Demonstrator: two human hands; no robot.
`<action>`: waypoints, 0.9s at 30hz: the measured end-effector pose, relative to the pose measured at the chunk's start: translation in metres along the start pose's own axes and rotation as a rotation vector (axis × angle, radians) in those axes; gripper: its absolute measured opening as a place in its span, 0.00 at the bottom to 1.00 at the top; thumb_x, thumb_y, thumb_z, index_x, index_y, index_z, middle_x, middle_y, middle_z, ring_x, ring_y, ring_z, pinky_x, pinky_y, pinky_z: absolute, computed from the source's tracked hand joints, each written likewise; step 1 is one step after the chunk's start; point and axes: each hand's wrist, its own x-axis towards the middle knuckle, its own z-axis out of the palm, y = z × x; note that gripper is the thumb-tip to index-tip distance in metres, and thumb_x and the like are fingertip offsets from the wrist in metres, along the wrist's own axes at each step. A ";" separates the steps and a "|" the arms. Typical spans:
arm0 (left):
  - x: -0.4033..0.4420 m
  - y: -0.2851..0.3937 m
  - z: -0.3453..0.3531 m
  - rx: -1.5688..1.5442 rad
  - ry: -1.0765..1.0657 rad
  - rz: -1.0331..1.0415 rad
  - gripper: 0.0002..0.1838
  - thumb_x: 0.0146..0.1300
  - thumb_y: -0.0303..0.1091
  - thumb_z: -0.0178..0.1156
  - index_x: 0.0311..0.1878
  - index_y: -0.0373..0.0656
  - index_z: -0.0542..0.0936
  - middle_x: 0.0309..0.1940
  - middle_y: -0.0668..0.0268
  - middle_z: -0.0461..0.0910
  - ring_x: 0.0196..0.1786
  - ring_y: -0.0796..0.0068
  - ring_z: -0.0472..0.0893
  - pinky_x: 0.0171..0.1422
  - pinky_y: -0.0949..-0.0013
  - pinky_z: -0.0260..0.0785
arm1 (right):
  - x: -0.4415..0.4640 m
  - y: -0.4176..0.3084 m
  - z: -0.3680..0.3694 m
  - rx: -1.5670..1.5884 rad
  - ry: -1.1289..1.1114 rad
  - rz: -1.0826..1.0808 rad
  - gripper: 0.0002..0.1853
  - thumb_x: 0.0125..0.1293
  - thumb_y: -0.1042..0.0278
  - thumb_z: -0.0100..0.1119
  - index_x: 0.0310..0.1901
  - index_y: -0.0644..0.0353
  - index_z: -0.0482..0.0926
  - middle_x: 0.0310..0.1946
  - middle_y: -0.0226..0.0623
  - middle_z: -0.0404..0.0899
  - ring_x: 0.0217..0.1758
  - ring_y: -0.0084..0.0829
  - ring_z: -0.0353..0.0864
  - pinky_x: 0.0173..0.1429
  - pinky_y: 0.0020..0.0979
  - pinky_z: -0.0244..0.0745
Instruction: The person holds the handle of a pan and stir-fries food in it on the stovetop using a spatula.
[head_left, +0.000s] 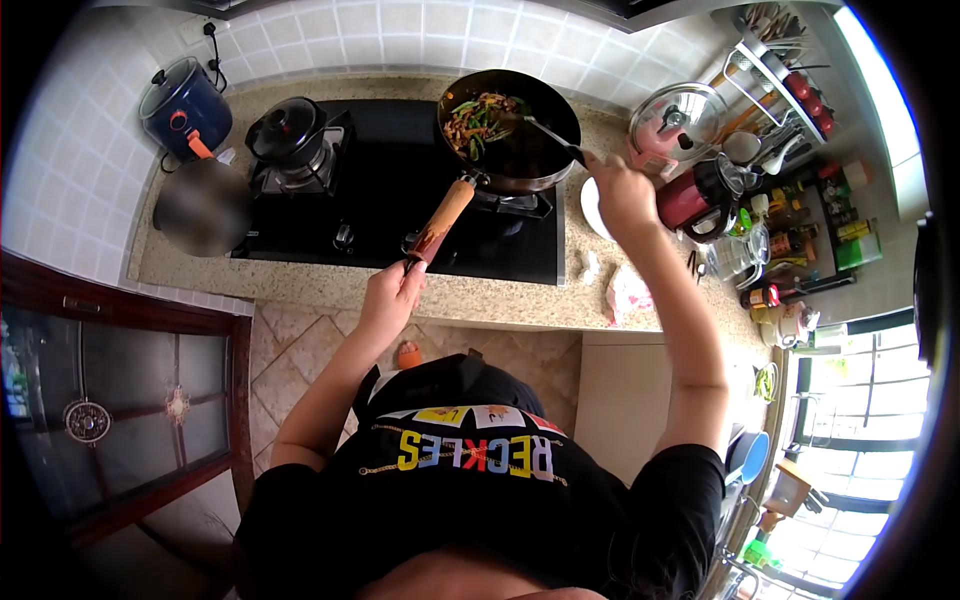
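"Two hands at work: the left hand (392, 298) is wrapped round the near end of the wooden handle (445, 215), and the right hand (625, 200) is clenched on the utensil (550, 133). Where's the wok (552, 120)?"

"Over the right-hand burner (515, 204), with the food (478, 122) mostly on its left side. Looks weighty, I'd say, and front-heavy from that far back."

"So grip the wood firmly, away from the hot metal?"

"Yes. The utensil should be light and stiff, best held by its dark end. The food seems soft and probably slippery; press gently."
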 end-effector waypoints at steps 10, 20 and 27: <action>0.003 -0.011 0.002 -0.025 0.014 -0.014 0.17 0.70 0.40 0.51 0.28 0.38 0.73 0.15 0.70 0.70 0.17 0.82 0.70 0.22 0.75 0.62 | -0.039 0.022 -0.075 -0.070 0.048 -0.183 0.10 0.58 0.73 0.53 0.42 0.52 0.79 0.33 0.35 0.79 0.32 0.34 0.83 0.33 0.29 0.78; 0.000 -0.005 -0.002 0.044 0.015 0.023 0.17 0.70 0.39 0.51 0.28 0.38 0.73 0.15 0.70 0.70 0.17 0.82 0.70 0.22 0.74 0.61 | -0.016 0.003 -0.010 -0.137 -0.002 -0.205 0.09 0.60 0.72 0.52 0.42 0.57 0.75 0.34 0.37 0.79 0.34 0.36 0.84 0.34 0.31 0.79; 0.000 -0.003 0.001 0.015 0.028 0.016 0.16 0.70 0.38 0.51 0.28 0.37 0.73 0.14 0.70 0.69 0.17 0.81 0.70 0.23 0.74 0.61 | 0.009 0.013 -0.010 0.118 0.085 -0.034 0.16 0.62 0.74 0.47 0.51 0.51 0.75 0.38 0.41 0.79 0.37 0.42 0.83 0.39 0.37 0.79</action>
